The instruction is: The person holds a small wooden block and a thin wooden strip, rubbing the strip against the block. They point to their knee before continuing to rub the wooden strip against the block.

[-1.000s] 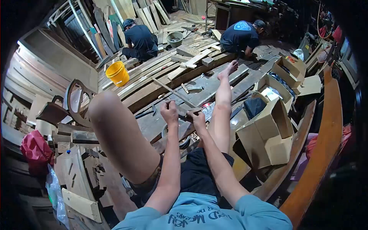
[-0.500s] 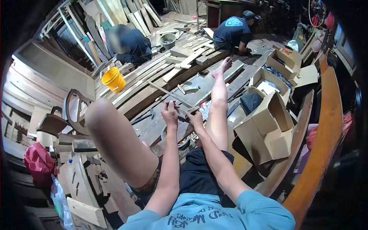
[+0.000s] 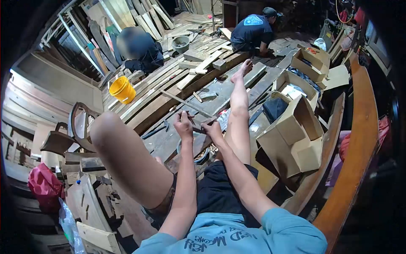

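In front of my lap, both hands are close together, with fingers closed. My left hand grips a small dark strip that looks like wood and spans the gap to the other hand. The fingers of my right hand pinch near the strip's right end; what exactly lies under them is hidden. Something thin and dark shows at the left fingertips, too small to name. Below the hands, a container with small pieces in it is partly covered by my forearms.
Cardboard boxes stand to the right, beside a long curved wooden board. A yellow bucket sits among planks at left. Two people crouch at the back, one left and one right. A curved wooden frame lies near my knee.
The view has shifted slightly. My right hand has turned a little and its fingers now pinch more closely at the strip. Both hands stay in about the same place.
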`<state>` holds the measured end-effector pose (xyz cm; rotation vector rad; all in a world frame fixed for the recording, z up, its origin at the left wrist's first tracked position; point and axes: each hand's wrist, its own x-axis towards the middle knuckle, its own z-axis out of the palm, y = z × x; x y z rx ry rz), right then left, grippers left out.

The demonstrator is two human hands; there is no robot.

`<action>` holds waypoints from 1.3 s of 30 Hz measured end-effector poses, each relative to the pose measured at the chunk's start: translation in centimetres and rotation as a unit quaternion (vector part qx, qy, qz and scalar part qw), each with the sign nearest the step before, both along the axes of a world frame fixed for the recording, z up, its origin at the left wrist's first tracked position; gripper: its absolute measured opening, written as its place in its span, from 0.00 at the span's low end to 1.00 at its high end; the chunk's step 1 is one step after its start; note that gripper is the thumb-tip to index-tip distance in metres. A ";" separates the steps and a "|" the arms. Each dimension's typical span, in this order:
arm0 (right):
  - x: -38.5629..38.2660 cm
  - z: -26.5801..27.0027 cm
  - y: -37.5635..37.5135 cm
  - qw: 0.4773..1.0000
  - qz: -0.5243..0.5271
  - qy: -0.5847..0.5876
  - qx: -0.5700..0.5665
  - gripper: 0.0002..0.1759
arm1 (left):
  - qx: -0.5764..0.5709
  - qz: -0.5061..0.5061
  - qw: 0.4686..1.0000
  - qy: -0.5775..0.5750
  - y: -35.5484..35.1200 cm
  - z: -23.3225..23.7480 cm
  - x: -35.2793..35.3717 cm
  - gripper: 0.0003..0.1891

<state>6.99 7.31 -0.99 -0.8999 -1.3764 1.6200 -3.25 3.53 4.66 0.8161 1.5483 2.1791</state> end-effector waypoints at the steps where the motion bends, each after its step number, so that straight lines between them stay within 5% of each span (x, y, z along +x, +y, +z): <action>1: -0.1 -0.4 0.1 1.000 -0.003 0.000 0.001 0.08 | -0.004 0.005 1.000 -0.005 -0.1 -0.2 0.0 0.11; 7: 0.4 0.9 -0.5 0.984 0.048 0.137 -0.107 0.04 | -0.015 -0.001 1.000 0.020 -0.1 0.0 0.6 0.11; 14: 0.6 0.4 -0.4 0.998 0.028 0.048 -0.037 0.05 | 0.000 -0.005 0.999 -0.042 -0.2 -0.1 0.3 0.11; 19: 0.2 2.2 -0.8 0.986 0.045 0.159 -0.034 0.05 | -0.002 -0.026 0.999 -0.032 -0.2 0.0 0.3 0.10; 22: 0.0 -1.7 0.6 1.000 0.001 0.001 -0.017 0.05 | 0.014 -0.006 1.000 -0.013 0.0 -0.8 0.0 0.10; 23: 0.3 -0.7 0.4 0.994 0.024 0.082 -0.073 0.05 | -0.003 0.001 1.000 -0.024 -0.1 -0.3 0.2 0.10; 27: 0.3 0.6 0.0 0.991 0.052 0.109 -0.054 0.09 | -0.004 -0.002 0.999 -0.033 0.0 -0.4 0.3 0.10; 32: 0.4 0.4 1.0 0.997 -0.023 -0.064 -0.041 0.09 | -0.010 -0.023 1.000 0.007 -0.1 0.4 1.0 0.10; 34: 0.7 0.2 0.8 0.997 -0.027 -0.050 -0.057 0.08 | -0.001 -0.039 0.999 -0.027 -0.1 0.7 1.3 0.10; 36: 1.2 0.1 0.3 0.991 -0.070 0.100 -0.062 0.06 | -0.002 -0.049 0.999 -0.008 0.0 0.1 1.0 0.10; 39: 2.1 0.7 0.2 0.997 -0.036 0.041 -0.059 0.16 | 0.011 -0.033 0.999 -0.018 0.2 -0.7 0.2 0.11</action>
